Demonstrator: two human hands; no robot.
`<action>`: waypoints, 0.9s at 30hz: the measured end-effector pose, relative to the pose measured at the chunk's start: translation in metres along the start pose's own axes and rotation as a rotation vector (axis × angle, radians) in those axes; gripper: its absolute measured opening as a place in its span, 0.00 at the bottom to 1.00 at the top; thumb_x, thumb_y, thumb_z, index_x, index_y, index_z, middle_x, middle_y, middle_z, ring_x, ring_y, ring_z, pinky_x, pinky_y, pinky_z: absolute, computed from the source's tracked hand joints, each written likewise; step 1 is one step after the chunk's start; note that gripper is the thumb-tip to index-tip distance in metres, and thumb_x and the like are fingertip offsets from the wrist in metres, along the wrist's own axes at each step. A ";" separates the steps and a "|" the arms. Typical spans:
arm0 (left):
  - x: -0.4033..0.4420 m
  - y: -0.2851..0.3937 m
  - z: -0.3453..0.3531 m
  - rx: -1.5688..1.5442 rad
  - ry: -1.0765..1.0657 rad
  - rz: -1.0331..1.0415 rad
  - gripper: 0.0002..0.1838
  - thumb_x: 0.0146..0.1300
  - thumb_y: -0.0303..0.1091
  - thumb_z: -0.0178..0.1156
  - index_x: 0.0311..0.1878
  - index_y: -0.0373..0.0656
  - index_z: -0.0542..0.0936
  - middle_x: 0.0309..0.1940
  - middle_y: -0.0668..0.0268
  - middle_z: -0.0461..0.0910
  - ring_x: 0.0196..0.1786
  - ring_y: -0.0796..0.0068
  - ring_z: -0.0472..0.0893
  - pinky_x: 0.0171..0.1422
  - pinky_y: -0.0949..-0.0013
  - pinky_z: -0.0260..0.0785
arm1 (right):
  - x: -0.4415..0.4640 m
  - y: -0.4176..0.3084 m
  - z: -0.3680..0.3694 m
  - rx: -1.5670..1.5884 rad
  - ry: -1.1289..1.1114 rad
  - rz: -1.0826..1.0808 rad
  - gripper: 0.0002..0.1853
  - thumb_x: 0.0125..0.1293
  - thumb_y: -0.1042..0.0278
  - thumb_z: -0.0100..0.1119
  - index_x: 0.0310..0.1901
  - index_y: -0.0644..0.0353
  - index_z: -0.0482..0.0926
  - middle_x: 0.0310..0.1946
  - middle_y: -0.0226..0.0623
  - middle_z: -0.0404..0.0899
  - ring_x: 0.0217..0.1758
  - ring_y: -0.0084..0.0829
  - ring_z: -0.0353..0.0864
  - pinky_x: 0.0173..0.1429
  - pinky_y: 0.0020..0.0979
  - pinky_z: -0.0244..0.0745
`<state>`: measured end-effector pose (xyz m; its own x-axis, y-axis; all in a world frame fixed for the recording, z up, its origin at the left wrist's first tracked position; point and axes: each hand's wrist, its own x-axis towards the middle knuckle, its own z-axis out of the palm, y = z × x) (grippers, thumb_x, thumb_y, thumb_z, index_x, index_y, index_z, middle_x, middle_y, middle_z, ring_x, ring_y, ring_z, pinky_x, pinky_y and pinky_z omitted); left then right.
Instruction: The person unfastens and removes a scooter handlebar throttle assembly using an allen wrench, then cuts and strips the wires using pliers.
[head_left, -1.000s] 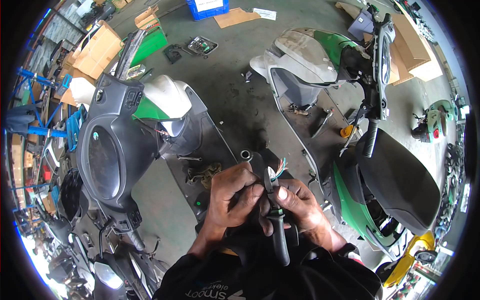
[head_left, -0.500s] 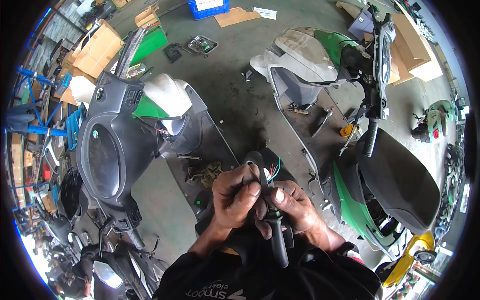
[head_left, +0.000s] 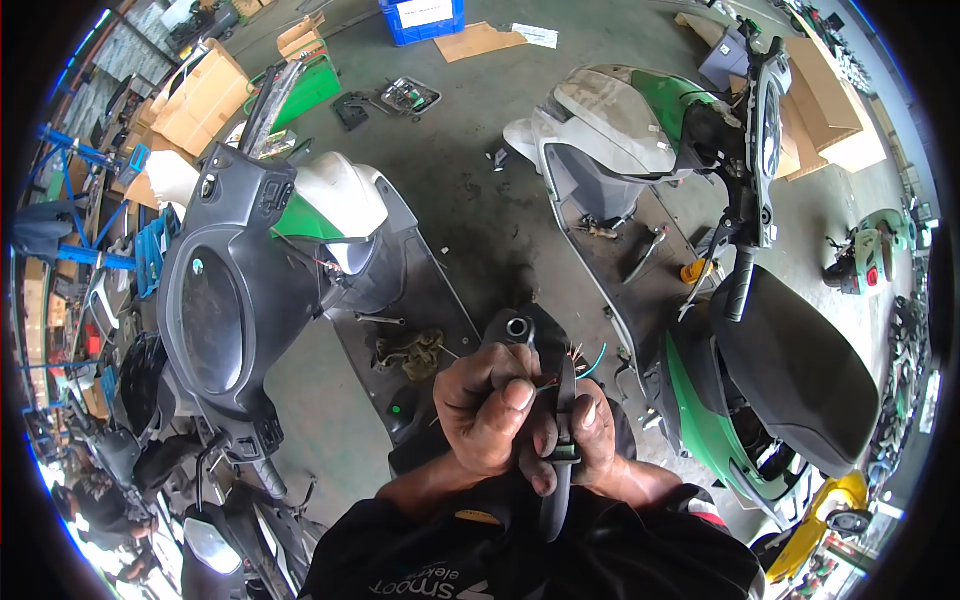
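Observation:
My left hand (head_left: 485, 410) is closed, thumb pressed to curled fingers, at thin coloured wires that run between the hands. Teal wire (head_left: 596, 362) and reddish strands fan out beyond my fingers. My right hand (head_left: 583, 430) is wrapped round a long, slim black knife-like tool (head_left: 556, 505); its narrow end points away from me and its handle reaches back toward my shirt. Just past my left knuckles shows a black part with a metal ring (head_left: 518, 327); whether I hold it is unclear. Most of the wires' cable is hidden by my fingers.
A partly stripped scooter (head_left: 215, 300) stands at left, another with a black seat (head_left: 795, 365) at right. Tools and a rag (head_left: 415, 352) lie on the left footboard. A metal tray of parts (head_left: 410, 97), a blue crate (head_left: 425, 22) and cardboard boxes (head_left: 200, 95) stand farther off.
The tool has shifted right in my right hand's grip and my hands have drawn slightly apart. Reddish wires now show between them, and the metal ring is more exposed.

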<state>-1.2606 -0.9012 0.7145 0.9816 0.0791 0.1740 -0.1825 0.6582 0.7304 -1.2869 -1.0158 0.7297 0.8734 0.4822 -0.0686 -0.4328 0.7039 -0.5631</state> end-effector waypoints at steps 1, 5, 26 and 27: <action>0.000 0.001 0.001 -0.018 0.004 -0.010 0.16 0.65 0.33 0.62 0.23 0.40 0.69 0.20 0.70 0.69 0.24 0.82 0.63 0.28 0.74 0.54 | -0.001 0.000 0.001 -0.001 0.000 0.000 0.29 0.71 0.42 0.52 0.35 0.69 0.74 0.22 0.38 0.74 0.18 0.32 0.79 0.23 0.28 0.76; 0.000 0.002 0.005 -0.036 0.024 -0.006 0.16 0.65 0.32 0.62 0.23 0.39 0.70 0.19 0.70 0.69 0.24 0.82 0.63 0.28 0.74 0.54 | -0.002 -0.001 -0.003 0.009 -0.007 0.010 0.30 0.70 0.40 0.53 0.35 0.70 0.74 0.22 0.39 0.74 0.19 0.32 0.79 0.23 0.29 0.77; 0.013 0.004 -0.008 -0.178 0.257 -0.077 0.18 0.64 0.37 0.61 0.23 0.42 0.66 0.18 0.74 0.60 0.23 0.82 0.57 0.28 0.73 0.49 | -0.001 -0.023 -0.017 0.038 -0.080 -0.129 0.28 0.74 0.39 0.44 0.38 0.63 0.73 0.20 0.36 0.76 0.19 0.27 0.77 0.20 0.23 0.65; 0.011 0.001 -0.010 -0.178 0.258 -0.085 0.18 0.64 0.37 0.61 0.23 0.42 0.66 0.18 0.74 0.60 0.23 0.82 0.57 0.28 0.73 0.49 | -0.001 -0.027 -0.013 -0.219 -0.026 -0.011 0.28 0.74 0.42 0.46 0.39 0.66 0.75 0.22 0.39 0.79 0.23 0.29 0.81 0.22 0.23 0.67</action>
<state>-1.2492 -0.8924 0.7108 0.9791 0.1903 -0.0723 -0.1088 0.7895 0.6040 -1.2736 -1.0423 0.7345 0.8703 0.4908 -0.0415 -0.3621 0.5804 -0.7294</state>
